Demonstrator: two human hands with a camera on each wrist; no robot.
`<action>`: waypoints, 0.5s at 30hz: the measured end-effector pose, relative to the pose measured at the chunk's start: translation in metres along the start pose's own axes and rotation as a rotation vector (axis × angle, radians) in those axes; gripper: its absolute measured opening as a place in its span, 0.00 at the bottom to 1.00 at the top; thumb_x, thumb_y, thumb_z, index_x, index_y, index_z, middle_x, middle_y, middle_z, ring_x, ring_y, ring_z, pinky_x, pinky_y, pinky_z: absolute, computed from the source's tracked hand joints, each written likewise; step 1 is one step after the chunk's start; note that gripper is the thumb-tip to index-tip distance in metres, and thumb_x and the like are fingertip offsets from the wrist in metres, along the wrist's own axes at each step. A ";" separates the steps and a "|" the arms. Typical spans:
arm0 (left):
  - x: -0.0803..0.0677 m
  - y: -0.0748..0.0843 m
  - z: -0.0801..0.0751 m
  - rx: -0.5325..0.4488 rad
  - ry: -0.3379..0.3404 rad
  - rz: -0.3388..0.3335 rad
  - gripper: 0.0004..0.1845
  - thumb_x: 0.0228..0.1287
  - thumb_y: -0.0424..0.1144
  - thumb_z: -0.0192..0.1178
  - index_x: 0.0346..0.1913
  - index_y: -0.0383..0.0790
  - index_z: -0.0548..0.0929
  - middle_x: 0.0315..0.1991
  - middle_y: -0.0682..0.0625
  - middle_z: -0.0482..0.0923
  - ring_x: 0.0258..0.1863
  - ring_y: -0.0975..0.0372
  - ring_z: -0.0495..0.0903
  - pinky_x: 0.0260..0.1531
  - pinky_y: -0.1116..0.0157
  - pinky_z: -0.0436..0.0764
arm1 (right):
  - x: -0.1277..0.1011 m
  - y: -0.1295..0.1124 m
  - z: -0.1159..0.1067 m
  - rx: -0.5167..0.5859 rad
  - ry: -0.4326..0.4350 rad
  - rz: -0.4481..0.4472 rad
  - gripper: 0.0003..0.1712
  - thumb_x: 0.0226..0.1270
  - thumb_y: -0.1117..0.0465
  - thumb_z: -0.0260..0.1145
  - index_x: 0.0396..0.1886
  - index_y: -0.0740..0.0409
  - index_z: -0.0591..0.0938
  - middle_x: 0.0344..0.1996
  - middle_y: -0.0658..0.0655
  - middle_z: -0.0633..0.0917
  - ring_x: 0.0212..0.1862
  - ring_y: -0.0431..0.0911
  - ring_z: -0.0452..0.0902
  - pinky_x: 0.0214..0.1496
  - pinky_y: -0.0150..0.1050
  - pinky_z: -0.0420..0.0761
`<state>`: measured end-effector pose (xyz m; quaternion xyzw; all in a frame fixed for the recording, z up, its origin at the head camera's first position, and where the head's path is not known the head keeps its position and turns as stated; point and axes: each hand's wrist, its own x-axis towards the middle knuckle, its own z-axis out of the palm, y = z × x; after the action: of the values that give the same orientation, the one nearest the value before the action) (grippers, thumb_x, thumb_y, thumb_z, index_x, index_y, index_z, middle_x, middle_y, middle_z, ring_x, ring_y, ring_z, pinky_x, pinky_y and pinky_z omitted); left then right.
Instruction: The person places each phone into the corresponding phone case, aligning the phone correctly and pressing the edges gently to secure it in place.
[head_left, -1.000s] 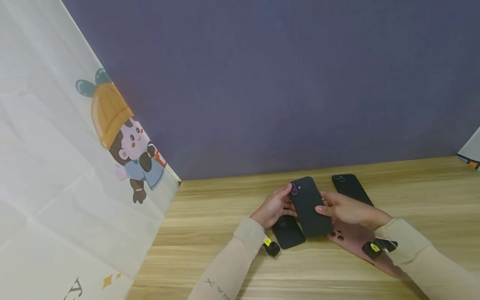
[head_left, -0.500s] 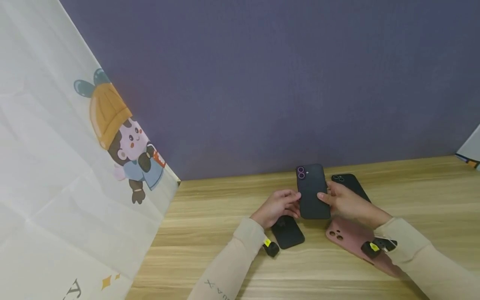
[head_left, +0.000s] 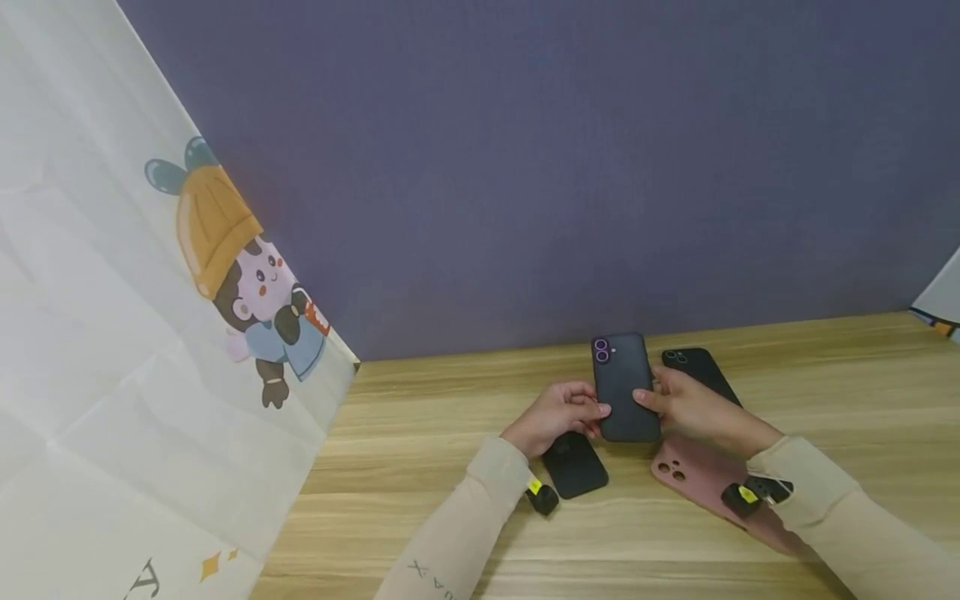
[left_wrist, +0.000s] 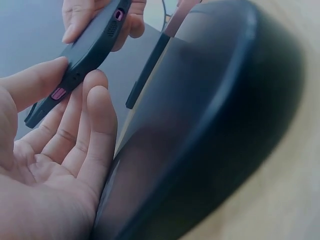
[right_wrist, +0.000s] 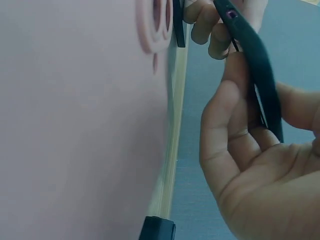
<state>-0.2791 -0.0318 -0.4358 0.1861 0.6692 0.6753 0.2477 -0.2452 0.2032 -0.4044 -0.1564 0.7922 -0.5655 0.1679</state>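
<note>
A phone in a dark case point(head_left: 627, 387) is held up between both hands, its back with two purple-ringed lenses toward the head camera. My left hand point(head_left: 558, 415) pinches its lower left edge, thumb on the back and fingers below. On the opposite edge, my right hand point(head_left: 693, 408) grips it with the thumb on the back and curled fingers underneath. The left wrist view shows pink showing through cutouts in the case point(left_wrist: 90, 55). In the right wrist view the phone point(right_wrist: 260, 75) appears edge-on between thumb and fingers.
A black phone point(head_left: 576, 468) lies below my left hand. Beneath my right wrist is a pink phone case point(head_left: 697, 475) with camera holes, partly hidden. Another black phone point(head_left: 701, 371) lies behind my right hand. The wooden table point(head_left: 427, 433) meets a dark blue-purple panel point(head_left: 525, 167).
The cased phone has turned more upright and moved up and away. It then dipped slightly, and my left hand shifted from the camera corner to the lower left edge.
</note>
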 end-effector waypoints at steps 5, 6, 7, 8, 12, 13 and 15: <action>-0.002 0.002 0.001 0.008 0.001 -0.009 0.04 0.69 0.27 0.63 0.42 0.34 0.79 0.26 0.55 0.83 0.23 0.65 0.81 0.28 0.69 0.83 | 0.000 0.001 0.001 0.007 -0.009 0.005 0.34 0.83 0.63 0.52 0.76 0.76 0.50 0.57 0.77 0.81 0.53 0.59 0.87 0.48 0.49 0.88; -0.002 0.002 0.002 0.006 0.003 -0.011 0.04 0.69 0.27 0.63 0.42 0.34 0.79 0.26 0.55 0.83 0.23 0.65 0.81 0.28 0.69 0.83 | 0.000 0.002 0.001 0.010 -0.010 0.006 0.34 0.83 0.63 0.52 0.76 0.76 0.49 0.57 0.77 0.81 0.52 0.58 0.87 0.47 0.49 0.88; -0.002 0.002 0.002 0.007 0.006 -0.009 0.04 0.69 0.27 0.63 0.41 0.34 0.79 0.26 0.55 0.83 0.23 0.65 0.81 0.28 0.69 0.83 | 0.000 0.002 0.001 0.011 -0.011 0.008 0.35 0.83 0.63 0.52 0.76 0.76 0.49 0.56 0.76 0.82 0.52 0.58 0.87 0.47 0.49 0.88; -0.002 0.002 0.002 0.010 0.008 -0.008 0.04 0.69 0.27 0.64 0.40 0.35 0.79 0.26 0.55 0.83 0.23 0.65 0.81 0.28 0.69 0.83 | 0.001 0.002 0.001 0.015 -0.012 0.012 0.35 0.83 0.63 0.53 0.76 0.76 0.49 0.56 0.76 0.82 0.51 0.57 0.88 0.47 0.49 0.88; -0.001 0.001 0.002 0.026 0.010 -0.009 0.06 0.69 0.29 0.64 0.37 0.41 0.79 0.25 0.55 0.83 0.23 0.65 0.81 0.28 0.70 0.83 | 0.002 0.004 0.000 0.032 -0.039 0.015 0.40 0.81 0.63 0.55 0.77 0.75 0.44 0.56 0.76 0.82 0.52 0.59 0.87 0.47 0.50 0.88; -0.001 0.000 0.002 0.030 0.010 -0.009 0.06 0.69 0.29 0.64 0.36 0.42 0.79 0.25 0.55 0.83 0.23 0.65 0.81 0.28 0.70 0.82 | 0.002 0.005 -0.001 0.039 -0.047 0.017 0.42 0.80 0.63 0.56 0.78 0.75 0.43 0.56 0.77 0.82 0.52 0.59 0.87 0.48 0.50 0.88; -0.001 0.001 0.003 0.036 0.009 -0.015 0.06 0.69 0.30 0.65 0.36 0.42 0.78 0.25 0.55 0.83 0.23 0.65 0.81 0.28 0.70 0.82 | 0.002 0.006 -0.001 0.042 -0.063 0.023 0.45 0.79 0.63 0.58 0.78 0.74 0.41 0.59 0.79 0.80 0.54 0.60 0.86 0.48 0.51 0.88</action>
<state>-0.2765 -0.0302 -0.4351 0.1826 0.6838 0.6621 0.2465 -0.2479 0.2053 -0.4093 -0.1614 0.7762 -0.5748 0.2024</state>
